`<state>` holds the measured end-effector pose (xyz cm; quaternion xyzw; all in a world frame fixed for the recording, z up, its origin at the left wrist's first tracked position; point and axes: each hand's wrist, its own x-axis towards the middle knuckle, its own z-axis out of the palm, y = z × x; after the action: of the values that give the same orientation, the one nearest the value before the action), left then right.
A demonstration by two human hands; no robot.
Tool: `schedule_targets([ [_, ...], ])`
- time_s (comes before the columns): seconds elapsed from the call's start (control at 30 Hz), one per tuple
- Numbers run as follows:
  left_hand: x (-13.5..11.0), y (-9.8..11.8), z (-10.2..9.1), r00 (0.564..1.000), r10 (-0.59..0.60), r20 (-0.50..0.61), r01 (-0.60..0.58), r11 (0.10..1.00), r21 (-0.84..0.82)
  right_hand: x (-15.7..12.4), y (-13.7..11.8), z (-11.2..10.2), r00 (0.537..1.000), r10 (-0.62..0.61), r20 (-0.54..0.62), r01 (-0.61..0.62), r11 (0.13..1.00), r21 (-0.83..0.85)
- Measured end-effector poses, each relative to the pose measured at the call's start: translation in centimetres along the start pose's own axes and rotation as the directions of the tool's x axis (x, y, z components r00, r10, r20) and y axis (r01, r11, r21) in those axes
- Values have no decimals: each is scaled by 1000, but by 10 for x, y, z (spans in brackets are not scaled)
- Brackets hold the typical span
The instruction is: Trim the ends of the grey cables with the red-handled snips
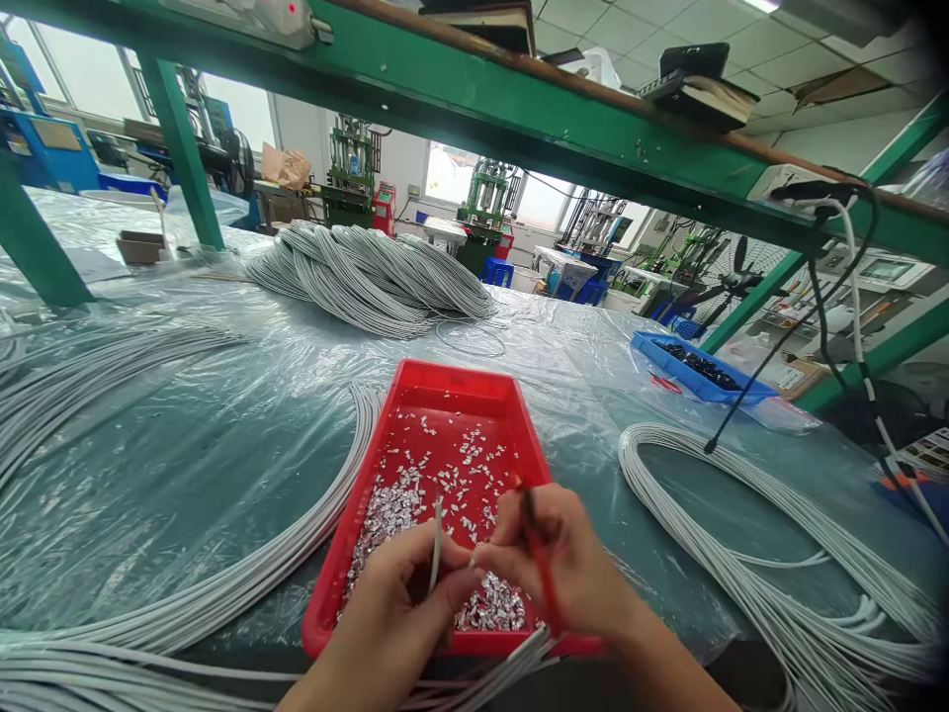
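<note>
My left hand (400, 603) is closed on the end of a grey-white cable (437, 529) that sticks up between its fingers. My right hand (563, 569) is closed in a pinch right beside it, with a thin red tool or wire (540, 564) running through its fingers. Both hands hover over the near end of a red plastic tray (415, 381) that holds several small silver metal pieces (400, 504). What the right fingertips pinch is too small to name.
Long grey cables (222, 583) curve along the left and under my wrists; another looped bunch (741, 514) lies at right. A big coil (371, 277) sits at the back. A blue tray (697, 371) of dark parts stands far right. Plastic sheeting covers the table; a green shelf frame runs overhead.
</note>
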<state>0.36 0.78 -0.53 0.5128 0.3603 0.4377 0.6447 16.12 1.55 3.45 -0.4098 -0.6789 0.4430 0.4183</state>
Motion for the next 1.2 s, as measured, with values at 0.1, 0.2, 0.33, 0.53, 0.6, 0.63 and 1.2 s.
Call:
schedule_targets([
  [0.1, 3, 4, -5, 938, -64, 340, 182, 927, -328, 3, 13, 4, 991, 96, 95, -118, 954, 274],
  [0.2, 6, 6, -5, 896, -75, 437, 317, 797, -514, 6, 11, 9, 991, 129, 47, -137, 936, 325],
  [0.33, 5, 5, 2, 995, -95, 42, 103, 939, -329, 5, -11, 8, 979, 159, -132, -144, 983, 116],
  [0.53, 3, 5, 6, 987, -39, -153, 17, 989, -144, 9, -5, -11, 951, 251, -179, -265, 963, -57],
  [0.6, 4, 6, 5, 992, -58, -108, 34, 976, -216, 11, 9, -22, 946, 264, -190, -288, 951, -114],
  [0.63, 4, 6, 4, 994, -56, -93, 31, 969, -246, 12, 16, -26, 948, 270, -169, -293, 947, -130],
  [1.2, 1, 4, 1, 996, -44, -73, 29, 979, -202, -41, -22, -27, 825, 537, 179, -337, 720, -606],
])
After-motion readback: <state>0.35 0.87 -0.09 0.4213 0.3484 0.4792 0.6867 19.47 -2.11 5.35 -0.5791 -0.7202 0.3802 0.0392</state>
